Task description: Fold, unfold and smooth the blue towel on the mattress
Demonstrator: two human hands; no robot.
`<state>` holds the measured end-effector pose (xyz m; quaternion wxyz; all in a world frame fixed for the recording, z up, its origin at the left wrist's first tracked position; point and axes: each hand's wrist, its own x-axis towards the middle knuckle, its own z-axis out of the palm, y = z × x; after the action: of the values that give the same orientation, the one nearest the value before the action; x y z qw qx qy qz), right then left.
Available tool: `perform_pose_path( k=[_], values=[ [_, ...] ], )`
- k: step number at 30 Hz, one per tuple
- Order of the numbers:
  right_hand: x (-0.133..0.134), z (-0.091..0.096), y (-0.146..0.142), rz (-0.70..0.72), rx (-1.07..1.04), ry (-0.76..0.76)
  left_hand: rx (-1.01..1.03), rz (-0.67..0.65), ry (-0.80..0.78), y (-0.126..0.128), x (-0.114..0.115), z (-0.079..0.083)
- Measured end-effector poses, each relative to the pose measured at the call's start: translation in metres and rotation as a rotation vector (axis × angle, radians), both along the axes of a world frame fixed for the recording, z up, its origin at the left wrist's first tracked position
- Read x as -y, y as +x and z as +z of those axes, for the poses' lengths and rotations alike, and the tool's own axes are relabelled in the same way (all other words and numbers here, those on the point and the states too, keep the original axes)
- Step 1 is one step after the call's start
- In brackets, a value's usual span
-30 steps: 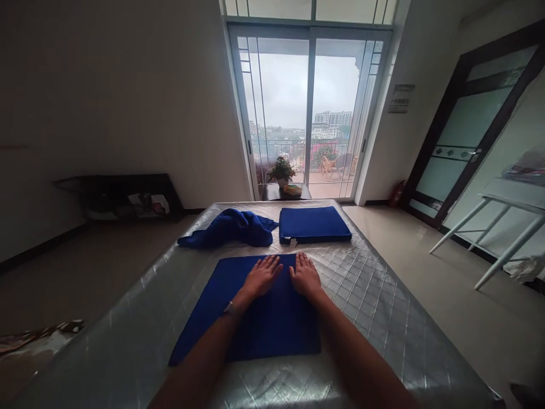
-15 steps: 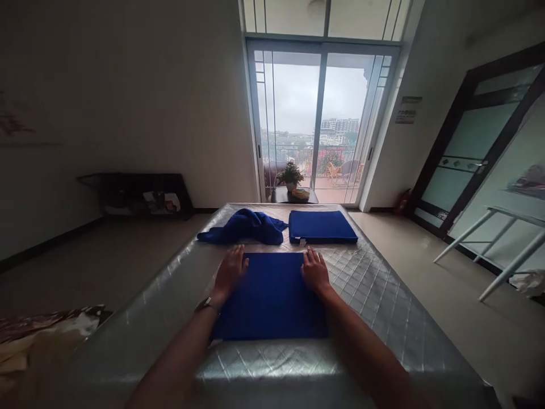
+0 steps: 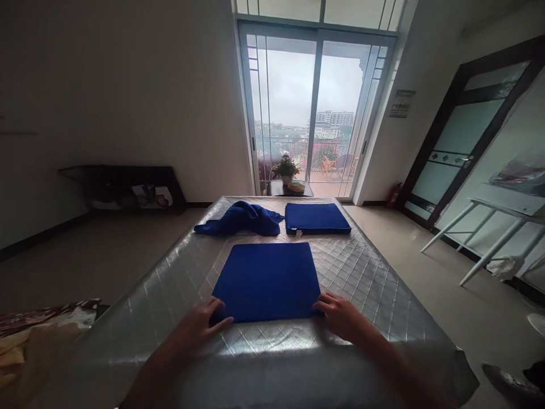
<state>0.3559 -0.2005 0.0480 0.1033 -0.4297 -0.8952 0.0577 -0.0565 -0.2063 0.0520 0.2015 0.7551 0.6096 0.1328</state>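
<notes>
A folded blue towel [image 3: 267,279] lies flat on a plastic-wrapped quilted mattress [image 3: 366,272]. My left hand [image 3: 199,325] is at the towel's near left corner, thumb and fingers pinched on its edge. At the near right corner, the fingers of my right hand [image 3: 340,316] are curled on the cloth in the same way. Farther back lie a crumpled blue towel [image 3: 242,219] on the left and another neatly folded blue towel [image 3: 317,217] on the right.
Beyond the mattress, a small table with a potted plant [image 3: 286,168] stands before glass balcony doors [image 3: 313,108]. A dark low shelf [image 3: 123,187] lines the left wall. A white table [image 3: 489,221] stands at the right, with cloth [image 3: 25,335] on the floor at the left.
Both hands slid apart across the towel, then drew back from its far edge to its near corners. The towel now lies as a smaller, squarer fold.
</notes>
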Motion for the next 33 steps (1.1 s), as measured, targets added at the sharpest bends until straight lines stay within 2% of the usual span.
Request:
perform_pose_path(
  k=[4,9,13,20,26,30,33],
  values=[
    [0.007,0.001,-0.001,0.021,0.063,0.080,0.013,0.022,0.052,0.001,0.011,-0.002],
    [0.009,0.004,-0.009,-0.012,0.129,0.142,-0.114,0.048,0.108,0.011,0.012,-0.004],
    [0.004,0.009,-0.011,-0.086,0.135,0.134,-0.169,0.055,0.160,0.017,0.014,-0.009],
    [0.007,0.007,0.004,0.005,0.065,0.056,-0.164,0.103,0.207,0.014,0.011,-0.023],
    [0.010,0.000,0.003,-0.007,0.116,0.082,-0.148,0.081,0.222,0.012,0.014,-0.020],
    [0.000,0.011,-0.003,-0.055,0.086,0.196,-0.168,0.084,0.208,0.016,0.016,-0.015],
    [-0.010,0.023,-0.005,-0.028,0.001,0.327,-0.215,0.103,0.193,0.015,0.014,-0.017]
  ],
)
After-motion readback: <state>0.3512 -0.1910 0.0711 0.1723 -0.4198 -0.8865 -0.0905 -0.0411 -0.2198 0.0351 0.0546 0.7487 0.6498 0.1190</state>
